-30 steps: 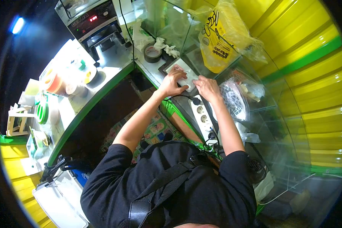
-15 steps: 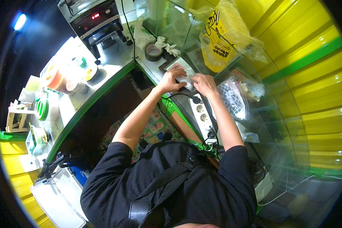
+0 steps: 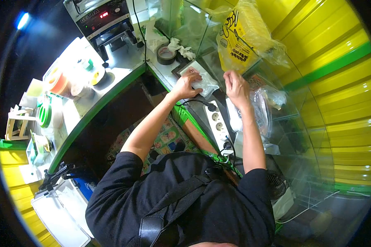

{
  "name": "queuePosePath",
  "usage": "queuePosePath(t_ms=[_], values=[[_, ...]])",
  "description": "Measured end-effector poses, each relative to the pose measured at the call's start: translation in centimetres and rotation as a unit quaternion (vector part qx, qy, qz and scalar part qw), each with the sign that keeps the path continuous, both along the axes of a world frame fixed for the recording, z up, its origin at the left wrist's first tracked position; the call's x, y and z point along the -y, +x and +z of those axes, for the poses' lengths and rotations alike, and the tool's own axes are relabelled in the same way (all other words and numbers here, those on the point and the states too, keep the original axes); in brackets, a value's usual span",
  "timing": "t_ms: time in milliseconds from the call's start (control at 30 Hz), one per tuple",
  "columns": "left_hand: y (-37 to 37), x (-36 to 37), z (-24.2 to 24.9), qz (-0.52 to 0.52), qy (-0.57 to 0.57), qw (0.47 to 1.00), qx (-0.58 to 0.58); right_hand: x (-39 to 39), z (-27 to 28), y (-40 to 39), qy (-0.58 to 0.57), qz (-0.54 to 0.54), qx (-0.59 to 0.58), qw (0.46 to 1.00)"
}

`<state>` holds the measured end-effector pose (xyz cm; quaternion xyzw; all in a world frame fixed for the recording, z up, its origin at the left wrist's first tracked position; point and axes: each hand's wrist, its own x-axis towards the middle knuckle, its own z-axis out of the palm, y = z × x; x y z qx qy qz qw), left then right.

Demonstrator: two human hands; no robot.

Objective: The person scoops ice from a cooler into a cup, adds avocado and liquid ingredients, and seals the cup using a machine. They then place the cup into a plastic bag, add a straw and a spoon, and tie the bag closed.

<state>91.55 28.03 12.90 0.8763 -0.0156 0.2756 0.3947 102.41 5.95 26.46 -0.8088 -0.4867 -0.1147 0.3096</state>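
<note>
Plastic packet (image 3: 207,84) seems steadied, gripped by the left hand (image 3: 184,87). Right hand (image 3: 238,91) is apart, fingers closed (contents unclear); next touch calls for gentleness.

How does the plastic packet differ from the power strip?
The plastic packet is broad and wrinkled; the power strip is long, narrow and straight-edged. The packet shows reddish print near its far end, while the strip has round sockets with black plugs in it. The left hand is on the packet, but neither hand is on the strip. Both look whitish.
</note>
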Motion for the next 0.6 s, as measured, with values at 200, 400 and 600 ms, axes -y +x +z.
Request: queuePosePath(t_ms=[200,400,600], values=[[0.1,2.3,3.1,0.050,0.008,0.998,-0.030,-0.7,-1.5,-0.6,-0.156,0.042,0.081,0.983],[0.6,2.3,1.4,0.052,0.073,0.996,-0.015,-1.6,-3.6,1.0,-0.186,0.053,0.106,0.975],[0.6,2.0,1.3,0.049,0.066,0.997,0.003,-0.9,2.2,-0.3,-0.074,-0.008,0.087,0.993]])
